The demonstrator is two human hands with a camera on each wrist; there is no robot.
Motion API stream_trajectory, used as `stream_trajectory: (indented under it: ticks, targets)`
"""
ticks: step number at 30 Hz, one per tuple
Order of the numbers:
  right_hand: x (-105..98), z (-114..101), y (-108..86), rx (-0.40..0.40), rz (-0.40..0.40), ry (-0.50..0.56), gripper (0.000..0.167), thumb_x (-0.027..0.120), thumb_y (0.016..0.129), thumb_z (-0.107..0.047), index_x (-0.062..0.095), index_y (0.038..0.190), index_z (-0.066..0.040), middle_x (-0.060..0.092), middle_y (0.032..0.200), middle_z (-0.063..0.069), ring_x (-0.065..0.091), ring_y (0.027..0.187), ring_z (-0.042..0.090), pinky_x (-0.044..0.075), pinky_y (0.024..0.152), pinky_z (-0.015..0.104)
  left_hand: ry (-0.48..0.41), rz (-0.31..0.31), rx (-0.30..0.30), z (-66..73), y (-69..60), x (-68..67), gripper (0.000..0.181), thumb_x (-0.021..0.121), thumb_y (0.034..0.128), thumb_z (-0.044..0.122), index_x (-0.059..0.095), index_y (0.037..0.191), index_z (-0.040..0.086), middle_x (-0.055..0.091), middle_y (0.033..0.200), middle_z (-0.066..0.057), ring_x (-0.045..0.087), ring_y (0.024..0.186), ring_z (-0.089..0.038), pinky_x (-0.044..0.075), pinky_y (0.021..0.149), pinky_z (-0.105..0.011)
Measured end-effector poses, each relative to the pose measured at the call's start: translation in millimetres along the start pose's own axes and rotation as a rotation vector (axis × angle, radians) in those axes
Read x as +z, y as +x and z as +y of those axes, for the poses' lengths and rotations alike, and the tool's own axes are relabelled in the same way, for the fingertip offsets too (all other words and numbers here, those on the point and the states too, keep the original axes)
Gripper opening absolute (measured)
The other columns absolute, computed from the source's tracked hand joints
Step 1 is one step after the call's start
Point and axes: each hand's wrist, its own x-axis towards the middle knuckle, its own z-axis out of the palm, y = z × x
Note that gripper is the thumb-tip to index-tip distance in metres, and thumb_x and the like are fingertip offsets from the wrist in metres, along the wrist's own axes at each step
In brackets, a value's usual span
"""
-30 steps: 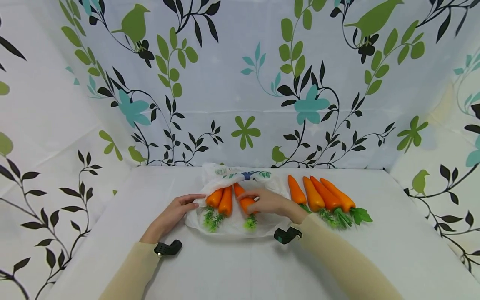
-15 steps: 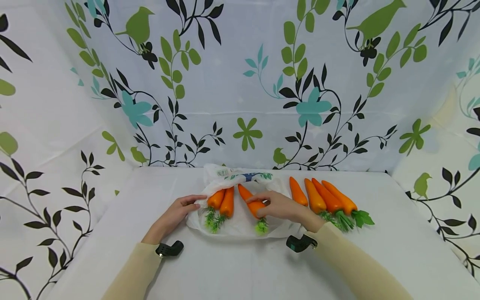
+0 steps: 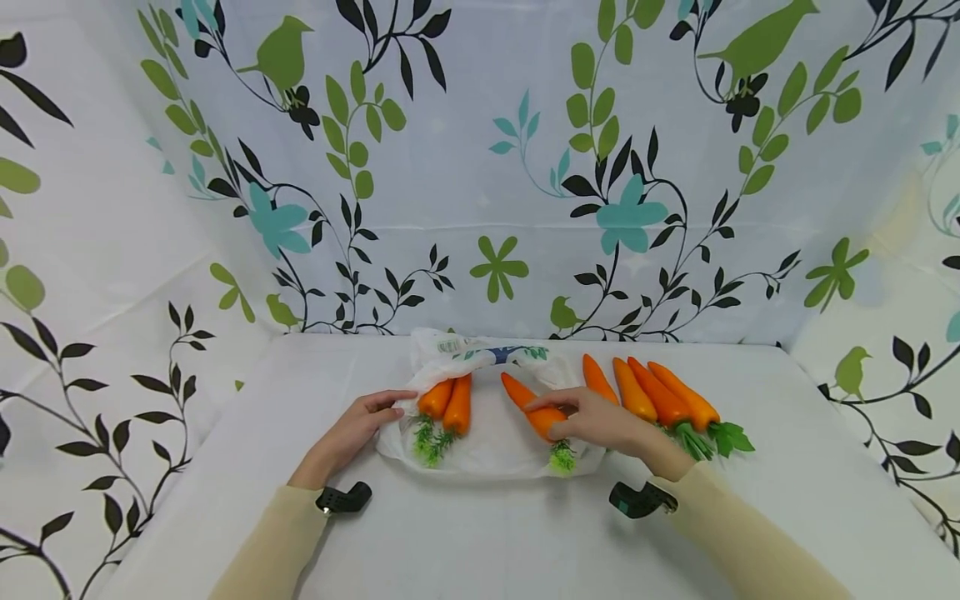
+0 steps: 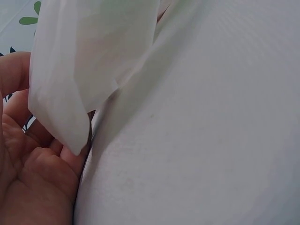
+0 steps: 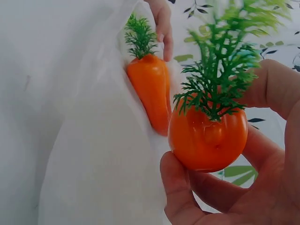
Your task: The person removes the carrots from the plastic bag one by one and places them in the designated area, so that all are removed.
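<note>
My right hand [image 3: 600,423] grips a toy carrot [image 3: 525,398] by its thick end, thumb and fingers around it; green fronds [image 5: 215,70] stick out at its top. This carrot is over the white plastic bag [image 3: 487,458], right of two other orange carrots [image 3: 457,407] lying in the bag's opening, fronds toward me. My left hand [image 3: 347,437] holds the bag's left edge; in the left wrist view the thin film [image 4: 84,61] lies between thumb and fingers. In the right wrist view one carrot [image 5: 152,89] shows in the bag behind the held one.
Several more carrots [image 3: 663,392] lie side by side on the white table [image 3: 480,533], right of the bag and partly behind my right hand. A cloth printed with leaves and birds [image 3: 450,167] hangs along the table's back and sides.
My right hand has moved right with its carrot, away from the two carrots in the bag. My left hand stays at the bag's edge. The whole head view has shifted slightly.
</note>
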Motion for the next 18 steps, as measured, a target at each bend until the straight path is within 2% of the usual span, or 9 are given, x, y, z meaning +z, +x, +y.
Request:
stream_trajectory:
  ticks: [4,7,12,18]
  targets:
    - [-7.3,6.0,-13.8,0.007,0.022,0.008,0.041,0.066,0.086,-0.017,0.069,0.127,-0.025,0.062,0.116,0.001,0.049,0.106,0.025,0.045,0.086,0.037,-0.016,0.003,-0.01,1.8,-0.5,1.8,0.036,0.056,0.1003,0.018,0.062,0.136,0.015,0.041,0.154,-0.01,0.028,0.145,-0.031,0.021,0.118,-0.052]
    - [-13.7,9.6,-24.6,-0.005,0.04,0.022,0.04,0.067,0.088,-0.017,0.068,0.128,-0.022,0.062,0.117,0.003,0.051,0.102,0.027,0.045,0.083,0.037,-0.031,0.003,-0.011,2.5,-1.3,2.8,0.037,0.058,0.0998,0.019,0.062,0.136,0.016,0.041,0.154,-0.009,0.028,0.145,-0.029,0.022,0.118,-0.051]
    - [-25.5,19.3,-42.3,-0.021,0.074,0.037,0.04,0.067,0.089,-0.017,0.068,0.129,-0.022,0.06,0.127,0.004,0.049,0.109,0.028,0.044,0.086,0.038,-0.032,0.0,0.003,2.1,-2.3,3.1,0.037,0.058,0.0998,0.019,0.062,0.137,0.014,0.041,0.154,-0.011,0.029,0.144,-0.031,0.023,0.117,-0.051]
    - [-40.9,29.6,-61.8,-0.035,0.116,0.022,0.041,0.065,0.089,-0.012,0.067,0.129,-0.022,0.061,0.126,0.01,0.052,0.11,0.033,0.05,0.084,0.038,-0.027,0.003,-0.003,2.0,-2.0,2.8,0.037,0.057,0.1002,0.018,0.061,0.137,0.015,0.042,0.153,-0.009,0.03,0.144,-0.029,0.024,0.117,-0.05]
